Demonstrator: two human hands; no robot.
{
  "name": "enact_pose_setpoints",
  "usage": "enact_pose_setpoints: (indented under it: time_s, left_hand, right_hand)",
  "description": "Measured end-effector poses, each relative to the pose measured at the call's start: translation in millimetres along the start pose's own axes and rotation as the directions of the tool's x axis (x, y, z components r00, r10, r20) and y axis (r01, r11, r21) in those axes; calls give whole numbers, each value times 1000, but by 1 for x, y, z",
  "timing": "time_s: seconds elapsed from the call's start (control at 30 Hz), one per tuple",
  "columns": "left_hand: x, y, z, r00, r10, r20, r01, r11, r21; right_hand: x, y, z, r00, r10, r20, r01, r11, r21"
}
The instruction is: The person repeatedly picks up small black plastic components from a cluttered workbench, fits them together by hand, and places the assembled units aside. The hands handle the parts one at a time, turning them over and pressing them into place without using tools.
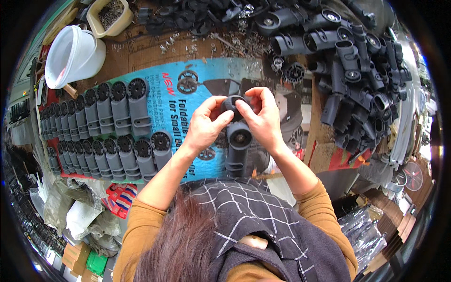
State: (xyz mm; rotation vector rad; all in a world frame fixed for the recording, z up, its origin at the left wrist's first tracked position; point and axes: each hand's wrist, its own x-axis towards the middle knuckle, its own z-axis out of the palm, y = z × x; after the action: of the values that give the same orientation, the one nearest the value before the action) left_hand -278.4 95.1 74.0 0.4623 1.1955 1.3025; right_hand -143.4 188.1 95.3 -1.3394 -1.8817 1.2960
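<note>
Cloth, dark with a white grid, covers the person's front at the edge of the bench. Just beyond, a dark grey tubular plastic piece lies with its round socket end away from the person. Past that end, the left hand and right hand pinch a small round black plastic part between thumbs and fingers, which probably hide much of it. Beneath lies a blue printed sheet, lettered sideways in bold black and red, with pictured wheels. Leftward stand two rows of grey tubular pieces with black round ends. Farther off are heaped dark plastic fittings, a white plastic bucket and a cream rectangular tub.
</note>
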Motion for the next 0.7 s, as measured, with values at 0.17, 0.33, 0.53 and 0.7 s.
enact_pose_setpoints:
  time_s: [0.17,0.33,0.53,0.7]
  left_hand:
    - [-37,-21,14,993,-99,-61,107,983,146]
    - [-43,-40,22,976,10,-220,122,806,580]
    - [-32,-57,9,998,-23,-56,54,746,664]
    - [-27,-67,2,994,-106,5,81,793,604]
  right_hand:
    - [-60,26,-19,942,292,165,-307,949,74]
    - [-87,53,-12,966,252,53,-238,952,-192]
    - [-88,69,-13,980,190,54,-168,947,-275]
    - [-86,77,-11,941,251,226,-265,964,33]
